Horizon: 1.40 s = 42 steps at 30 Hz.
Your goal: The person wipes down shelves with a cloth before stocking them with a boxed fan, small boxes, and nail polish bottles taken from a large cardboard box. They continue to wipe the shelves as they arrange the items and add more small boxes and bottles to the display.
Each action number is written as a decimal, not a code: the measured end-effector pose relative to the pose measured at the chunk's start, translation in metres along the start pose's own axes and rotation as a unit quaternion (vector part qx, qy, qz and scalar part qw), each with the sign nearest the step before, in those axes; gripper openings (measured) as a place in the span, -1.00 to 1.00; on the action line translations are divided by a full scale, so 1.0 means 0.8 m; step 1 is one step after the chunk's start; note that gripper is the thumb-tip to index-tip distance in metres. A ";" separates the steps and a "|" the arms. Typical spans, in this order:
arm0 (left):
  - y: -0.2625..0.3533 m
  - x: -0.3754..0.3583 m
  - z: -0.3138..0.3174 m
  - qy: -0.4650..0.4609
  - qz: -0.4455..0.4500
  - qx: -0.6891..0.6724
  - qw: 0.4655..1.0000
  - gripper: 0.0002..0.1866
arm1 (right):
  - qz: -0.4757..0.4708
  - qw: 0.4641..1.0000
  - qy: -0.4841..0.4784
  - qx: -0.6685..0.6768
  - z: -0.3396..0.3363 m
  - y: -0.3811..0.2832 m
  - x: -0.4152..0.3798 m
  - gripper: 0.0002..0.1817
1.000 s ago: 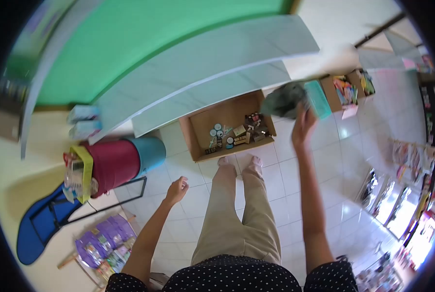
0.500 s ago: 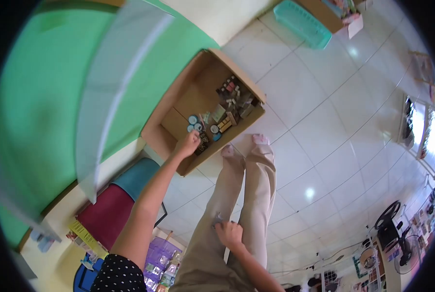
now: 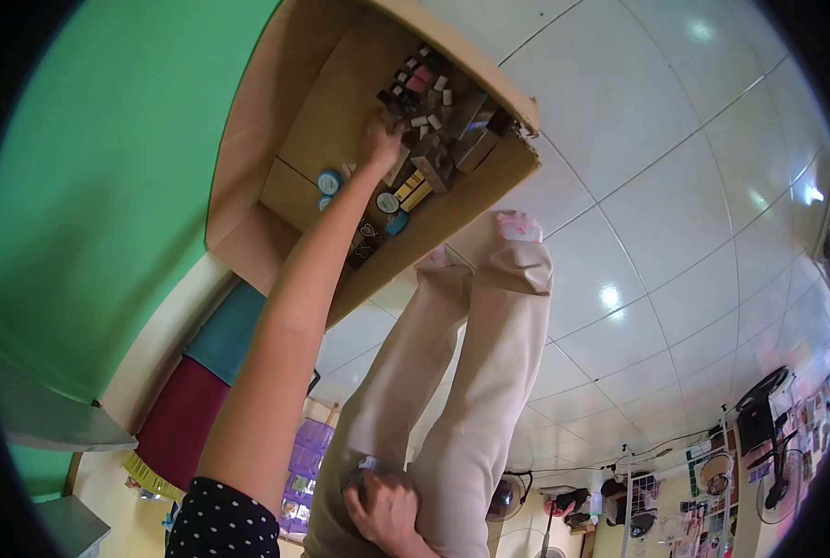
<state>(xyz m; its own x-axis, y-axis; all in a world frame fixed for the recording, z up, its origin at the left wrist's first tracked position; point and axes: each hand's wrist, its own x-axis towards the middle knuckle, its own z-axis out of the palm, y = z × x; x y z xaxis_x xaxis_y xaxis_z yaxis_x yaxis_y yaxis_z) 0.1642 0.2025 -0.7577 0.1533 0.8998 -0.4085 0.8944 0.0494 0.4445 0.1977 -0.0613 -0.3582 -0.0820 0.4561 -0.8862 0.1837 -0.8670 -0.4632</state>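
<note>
My left hand (image 3: 382, 141) is down inside a cardboard box (image 3: 289, 121), fingers curled at the edge of a group of small dark-capped bottles (image 3: 415, 74). Whatever is at its fingertips is dark and partly hidden. Close to that hand lie small white-capped bottles (image 3: 426, 121), a small box (image 3: 433, 160) and gold-coloured packs (image 3: 415, 189). Round jars with pale lids (image 3: 329, 180) sit near my forearm, beside a blue-lidded jar (image 3: 396, 222). Over my lap, my right hand (image 3: 387, 507) is closed around a small dark, shiny object (image 3: 366, 465) that I cannot identify.
The box stands on white floor tiles (image 3: 638, 186) beside a green wall (image 3: 108, 186). My feet are just in front of it. Teal and maroon furniture (image 3: 187, 400) is at the left, with purple packaging (image 3: 308, 456) nearby. A fan (image 3: 779, 484) stands far right.
My left hand has moved deeper into the box, from the pale-lidded jars to the small bottles. My view has come closer to the box. The right hand stays closed over my lap.
</note>
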 end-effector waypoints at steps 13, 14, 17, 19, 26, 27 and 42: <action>0.031 0.037 0.033 0.098 -0.277 -0.077 0.953 -0.63 | 0.041 0.993 -0.021 0.111 -0.020 -0.018 0.005 -0.77; 0.026 0.038 0.034 0.102 -0.254 -0.042 0.961 -0.64 | 0.043 0.993 -0.022 0.111 -0.020 -0.019 0.005 -0.77; 0.011 0.047 0.026 0.097 -0.199 -0.005 0.975 -0.68 | 0.049 0.993 -0.013 0.110 -0.020 -0.020 0.006 -0.77; -0.004 0.047 0.017 0.085 -0.171 0.000 0.982 -0.70 | 0.031 0.997 0.014 0.073 -0.016 -0.018 0.001 -0.82; 0.084 -0.078 -0.133 -0.126 -0.148 -0.620 0.760 -0.59 | 0.063 0.989 -0.037 0.127 -0.010 0.014 -0.008 -0.71; 0.112 -0.107 -0.164 -0.158 -0.132 -0.657 0.725 -0.56 | 0.080 0.988 -0.041 0.128 -0.012 0.020 -0.011 -0.69; 0.402 -0.477 -0.485 -0.135 -0.041 -0.572 0.808 -0.59 | -0.252 0.865 0.196 0.388 -0.176 -0.150 -0.207 -0.61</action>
<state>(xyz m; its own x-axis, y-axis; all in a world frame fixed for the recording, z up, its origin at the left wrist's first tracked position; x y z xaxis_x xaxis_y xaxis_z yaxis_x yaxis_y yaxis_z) 0.2306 0.0433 -0.1494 0.3375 0.7537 -0.5639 -0.0428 0.6108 0.7907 0.3272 -0.0045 -0.1541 0.4065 0.7159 -0.5677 -0.5035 -0.3430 -0.7930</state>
